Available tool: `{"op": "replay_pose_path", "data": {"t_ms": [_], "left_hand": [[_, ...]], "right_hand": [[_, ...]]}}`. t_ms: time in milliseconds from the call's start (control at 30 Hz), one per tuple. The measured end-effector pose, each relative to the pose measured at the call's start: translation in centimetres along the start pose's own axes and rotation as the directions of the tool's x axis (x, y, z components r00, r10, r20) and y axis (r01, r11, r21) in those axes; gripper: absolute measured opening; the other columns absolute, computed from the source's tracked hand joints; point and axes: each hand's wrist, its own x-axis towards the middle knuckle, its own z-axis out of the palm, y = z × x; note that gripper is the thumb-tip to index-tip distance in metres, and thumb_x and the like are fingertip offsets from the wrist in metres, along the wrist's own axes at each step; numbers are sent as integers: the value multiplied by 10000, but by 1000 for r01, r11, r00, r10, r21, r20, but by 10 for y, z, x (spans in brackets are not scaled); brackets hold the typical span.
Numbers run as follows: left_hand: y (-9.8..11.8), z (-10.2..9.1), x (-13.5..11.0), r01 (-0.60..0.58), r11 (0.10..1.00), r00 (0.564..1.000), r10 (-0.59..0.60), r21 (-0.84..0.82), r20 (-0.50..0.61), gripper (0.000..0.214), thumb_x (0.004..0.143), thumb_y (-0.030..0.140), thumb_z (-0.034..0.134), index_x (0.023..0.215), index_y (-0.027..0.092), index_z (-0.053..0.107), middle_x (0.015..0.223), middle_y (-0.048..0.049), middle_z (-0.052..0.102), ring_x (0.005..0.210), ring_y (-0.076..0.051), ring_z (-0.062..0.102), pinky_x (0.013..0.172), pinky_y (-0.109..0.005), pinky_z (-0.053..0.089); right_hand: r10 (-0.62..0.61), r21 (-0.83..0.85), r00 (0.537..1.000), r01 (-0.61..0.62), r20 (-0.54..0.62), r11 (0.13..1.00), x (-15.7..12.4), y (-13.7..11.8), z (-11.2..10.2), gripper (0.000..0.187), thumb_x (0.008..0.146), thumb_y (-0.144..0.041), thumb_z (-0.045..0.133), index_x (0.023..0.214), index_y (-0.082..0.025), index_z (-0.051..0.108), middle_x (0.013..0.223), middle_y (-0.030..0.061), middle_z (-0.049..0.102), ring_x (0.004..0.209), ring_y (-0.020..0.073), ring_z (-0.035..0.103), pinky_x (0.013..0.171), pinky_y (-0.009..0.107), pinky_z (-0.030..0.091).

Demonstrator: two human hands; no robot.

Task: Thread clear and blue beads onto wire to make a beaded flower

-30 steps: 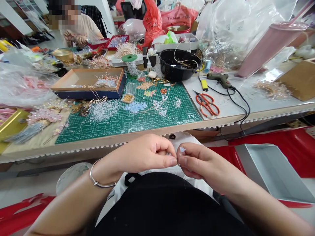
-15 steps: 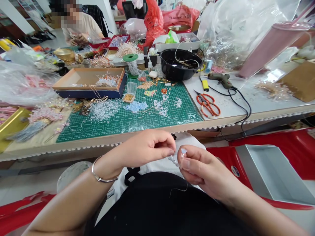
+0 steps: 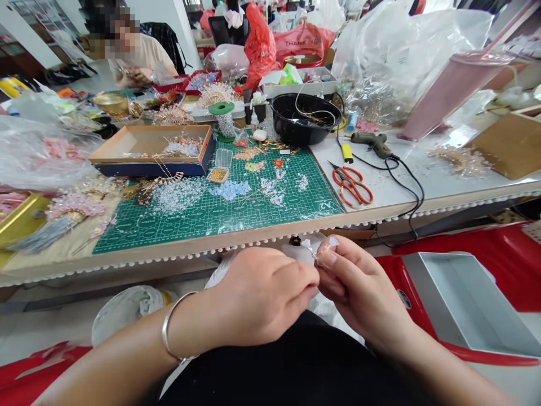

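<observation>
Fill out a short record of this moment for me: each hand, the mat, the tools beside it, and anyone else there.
Right hand: pinching a small petal piece
Left hand: curled close beside the right; anything in its grip is hidden
Green mat: clear beads, blue petals, small open box of gold bits
Right of mat: orange-handled scissors, glue gun
Across the table: another person

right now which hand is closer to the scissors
Right. The right hand sits almost straight below the scissors in the picture; the left hand is farther off, below and to their left.
</observation>
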Motion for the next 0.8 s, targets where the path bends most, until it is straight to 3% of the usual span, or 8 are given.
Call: {"op": "replay_pose_path", "data": {"t_ms": [200,300,467,567,667,800], "left_hand": [[-19,13,1,324,903,944,-329,-281,32,237,933,358,446,845,182,578,704,14,583,620,-108,497,588,-230,345],[-17,11,4,335,890,941,-333,-310,60,267,917,394,475,812,181,599,692,22,576,630,-106,489,585,-227,336],[-22,6,-5,342,833,935,-348,-436,68,248,919,354,480,874,176,646,796,-5,652,720,-118,563,666,-217,399],[-34,2,-22,372,845,920,-391,-383,32,227,915,318,483,894,183,664,842,-22,686,762,-137,591,714,-236,411],[-48,-5,-46,437,853,890,-456,-286,-2,222,911,302,476,865,200,668,817,-13,694,740,-139,596,695,-239,405],[-72,-17,-89,576,794,800,-596,-194,-65,236,905,291,464,789,211,653,746,10,672,690,-134,582,647,-226,397]], "right_hand": [[63,44,996,-66,70,997,0,2,0,221,856,-299,584,699,-190,473,462,-94,344,424,54,211,438,236,125],[76,-29,995,-74,63,997,0,5,-2,218,880,-306,559,712,-193,479,468,-79,392,427,62,240,434,236,135],[-22,-236,1000,17,-19,972,4,6,-4,256,850,-368,601,691,-203,488,570,-56,372,508,94,305,473,248,209],[-30,-375,998,10,-48,927,14,9,-2,279,812,-390,631,667,-201,487,583,-59,316,515,95,247,469,248,184],[-29,-499,1000,25,0,866,31,14,6,300,797,-411,631,649,-204,473,572,-59,301,523,102,238,480,251,196],[-11,-536,1000,25,29,844,64,20,22,316,833,-449,543,666,-221,402,582,-64,282,499,100,224,468,250,198]]}}
